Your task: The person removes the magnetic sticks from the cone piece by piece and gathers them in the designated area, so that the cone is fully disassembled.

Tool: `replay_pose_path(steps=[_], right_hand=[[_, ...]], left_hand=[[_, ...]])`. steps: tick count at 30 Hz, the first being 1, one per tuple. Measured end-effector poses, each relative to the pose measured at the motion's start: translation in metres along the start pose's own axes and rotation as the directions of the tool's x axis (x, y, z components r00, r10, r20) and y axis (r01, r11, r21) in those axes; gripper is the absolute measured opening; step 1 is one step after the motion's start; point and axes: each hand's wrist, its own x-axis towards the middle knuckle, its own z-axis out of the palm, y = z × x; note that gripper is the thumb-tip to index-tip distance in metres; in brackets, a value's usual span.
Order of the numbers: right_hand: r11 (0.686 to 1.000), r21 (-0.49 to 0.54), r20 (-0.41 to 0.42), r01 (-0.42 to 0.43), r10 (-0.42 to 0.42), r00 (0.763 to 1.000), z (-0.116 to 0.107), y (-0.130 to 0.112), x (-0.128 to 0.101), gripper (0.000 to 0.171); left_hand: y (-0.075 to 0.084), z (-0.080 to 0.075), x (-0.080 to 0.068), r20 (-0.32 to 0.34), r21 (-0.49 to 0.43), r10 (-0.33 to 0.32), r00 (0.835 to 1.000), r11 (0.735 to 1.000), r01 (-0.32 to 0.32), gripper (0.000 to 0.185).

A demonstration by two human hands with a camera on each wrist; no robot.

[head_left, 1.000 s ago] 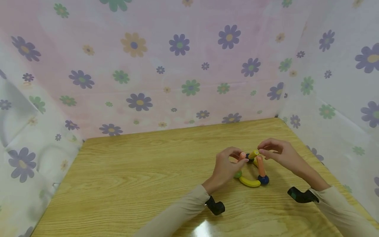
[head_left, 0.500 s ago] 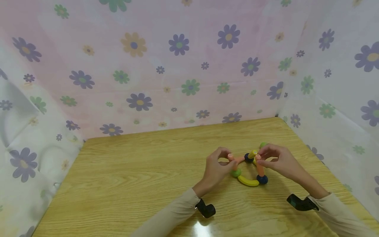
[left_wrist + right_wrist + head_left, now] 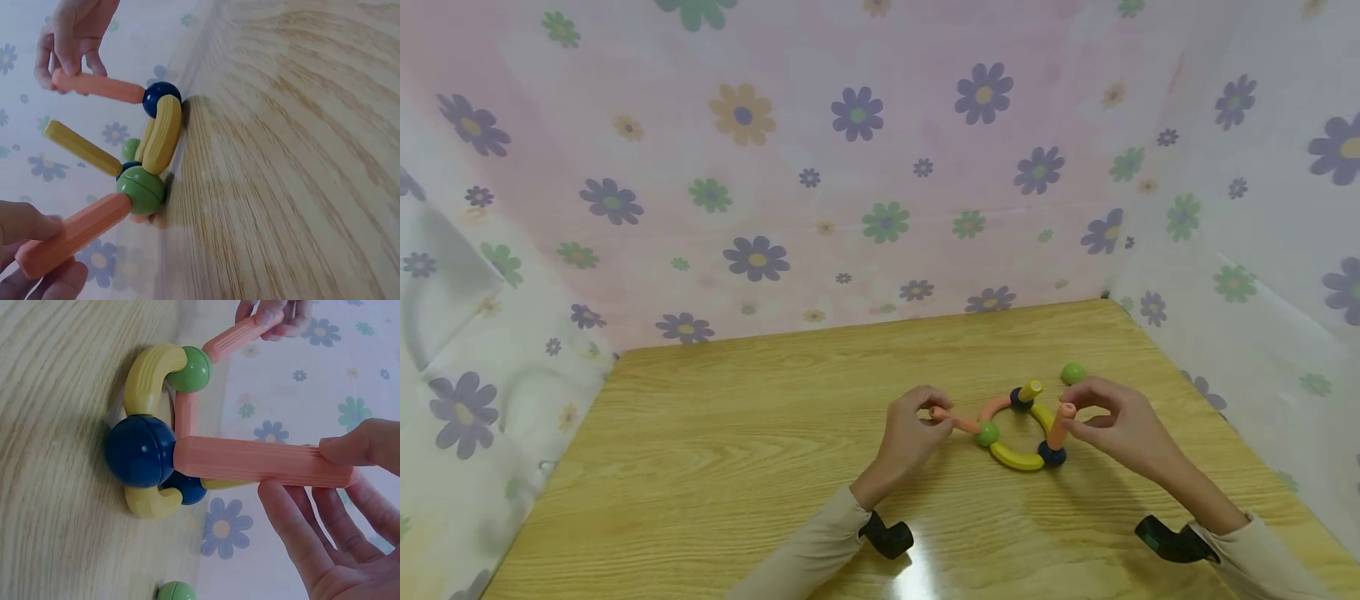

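- While both hands work at the toy ring on the wooden table (image 3: 737,433), the left hand (image 3: 904,435) pinches an orange rod (image 3: 953,421) btwn thumb & fingertips; its far end meets a green ball (image 3: 987,432).
- Right hand (image 3: 1120,429) pinches a 2nd orange rod (image 3: 1062,423) at its top; a blue ball (image 3: 1049,454) sits below the fingers.
- Loose green ball (image 3: 1072,372) lies just beyond the right fingers.
- Yellow curved piece (image 3: 1015,457) joins the 2 balls.

We see a wooden table (image 3: 715,467) filling the lower half of the frame. On it, right of centre, rests a ring of toy rods and balls (image 3: 1017,433), with a loose green ball (image 3: 1072,372) just beyond, toward the upper right.
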Motion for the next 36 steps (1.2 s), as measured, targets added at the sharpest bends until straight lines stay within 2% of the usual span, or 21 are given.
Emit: replay_pose_path(steps=[7,14,17,22,26,30,36], right_hand=[[0.994,0.108,0.022,0.022,-0.025,0.999,-0.007,0.006,-0.016,0.019],[0.995,0.098,0.033,0.006,-0.01,0.999,-0.015,0.015,-0.036,0.02],[0.995,0.1,0.05,-0.011,0.006,0.999,-0.017,0.016,-0.043,0.02],[0.996,0.07,0.081,-0.057,0.051,0.995,-0.017,0.02,-0.053,0.018],[0.993,0.059,0.14,-0.101,0.092,0.986,-0.016,0.028,-0.058,0.014],[0.993,0.056,0.212,-0.102,0.088,0.973,-0.015,0.038,-0.062,0.018],[0.992,0.047,0.318,-0.121,0.1,0.943,-0.008,0.044,-0.061,0.024]], left_hand=[[-0.005,-0.011,-0.003,0.069,0.146,-0.04,0.997,0.989,0.03,0.013],[-0.006,-0.014,-0.005,0.162,0.279,-0.117,0.98,0.958,0.068,0.01],[-0.006,-0.015,-0.006,0.177,0.318,-0.147,0.973,0.944,0.084,0.012],[-0.003,-0.015,-0.006,0.183,0.335,-0.173,0.968,0.936,0.104,0.019],[-0.005,-0.012,-0.004,0.175,0.355,-0.157,0.972,0.931,0.087,0.012],[-0.008,-0.009,-0.002,0.179,0.367,-0.117,0.977,0.929,0.044,0.007],[-0.008,0.004,0.003,0.224,0.363,-0.088,0.971,0.932,0.001,0.005]])
